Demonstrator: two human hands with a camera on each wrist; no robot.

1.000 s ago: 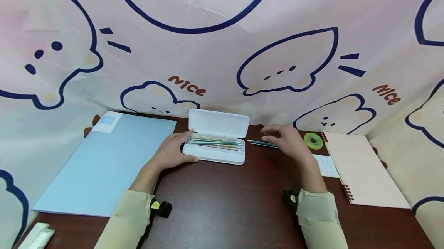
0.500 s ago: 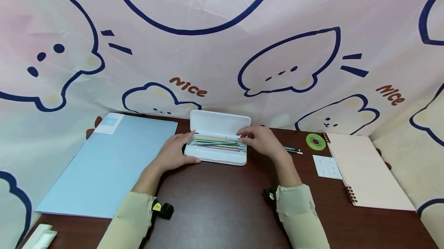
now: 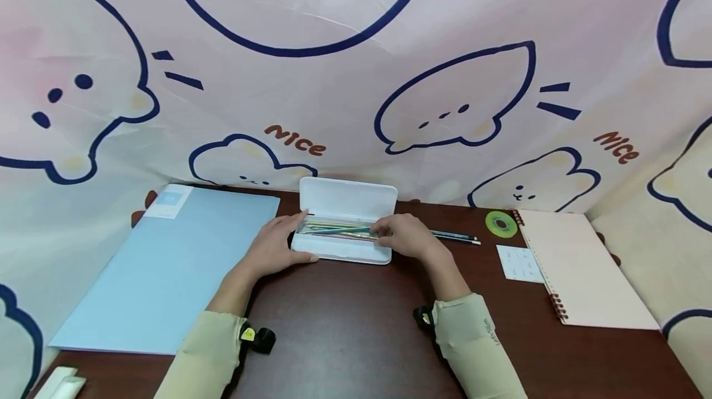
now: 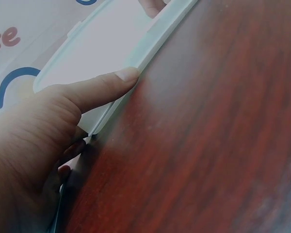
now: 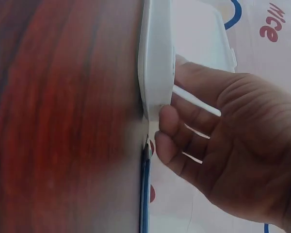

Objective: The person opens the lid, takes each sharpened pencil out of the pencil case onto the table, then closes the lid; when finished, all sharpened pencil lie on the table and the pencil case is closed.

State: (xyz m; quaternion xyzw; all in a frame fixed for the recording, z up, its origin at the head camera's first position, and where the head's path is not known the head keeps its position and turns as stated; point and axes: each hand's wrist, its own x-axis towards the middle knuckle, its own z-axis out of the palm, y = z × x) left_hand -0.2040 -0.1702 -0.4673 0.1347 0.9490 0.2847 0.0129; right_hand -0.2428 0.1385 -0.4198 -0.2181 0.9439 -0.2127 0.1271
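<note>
An open white pencil case (image 3: 343, 251) lies on the dark wooden table (image 3: 345, 325), its lid (image 3: 348, 199) tipped back and several coloured pencils inside. My left hand (image 3: 293, 239) grips the case's left end, thumb (image 4: 104, 86) along the front edge of the case (image 4: 94, 48). My right hand (image 3: 386, 235) is at the right end, fingers curled into the tray and pinching a teal pencil (image 3: 342, 230). In the right wrist view the right hand (image 5: 169, 131) curls over the case wall (image 5: 155, 58) with thin pencils between its fingers.
Two loose pencils (image 3: 457, 237) lie on the table just right of the case; one (image 5: 145, 194) shows by my wrist. A green tape roll (image 3: 501, 224), a paper slip (image 3: 520, 263) and a spiral notebook (image 3: 584, 269) sit right. A blue folder (image 3: 167, 269) lies left.
My right hand moved left from the loose pencils on the table to the case and now reaches into its right end. The left hand has stayed on the case.
</note>
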